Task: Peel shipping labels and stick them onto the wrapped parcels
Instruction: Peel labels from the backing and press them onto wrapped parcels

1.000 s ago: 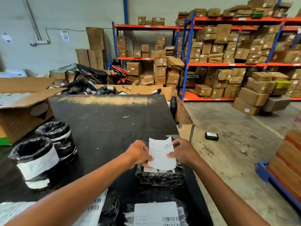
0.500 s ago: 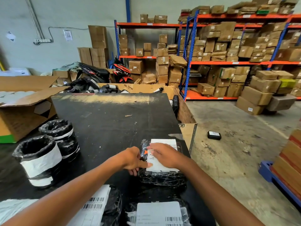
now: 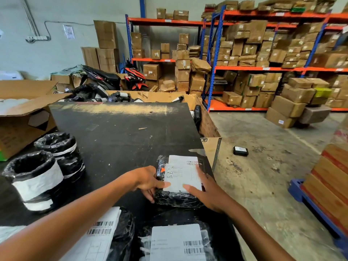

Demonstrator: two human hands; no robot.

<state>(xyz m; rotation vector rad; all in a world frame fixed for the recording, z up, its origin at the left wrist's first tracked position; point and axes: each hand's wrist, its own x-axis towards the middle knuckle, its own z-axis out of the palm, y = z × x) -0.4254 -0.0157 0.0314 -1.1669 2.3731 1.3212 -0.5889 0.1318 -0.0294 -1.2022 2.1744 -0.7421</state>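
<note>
White label (image 3: 181,172) flat on black-wrapped parcel (image 3: 177,196), both hands pressing edges

There is a single view, from a wide-angle camera worn on the person's head. It looks forward and down over a black table (image 3: 116,136), with both forearms reaching in from the bottom edge, so the near end of the table sits close under the lens. Beyond the table's far edge the view carries on across the concrete floor (image 3: 263,166) to the shelves (image 3: 263,68) of boxes and the back wall (image 3: 56,44). Straight lines bow toward the edges.
</note>
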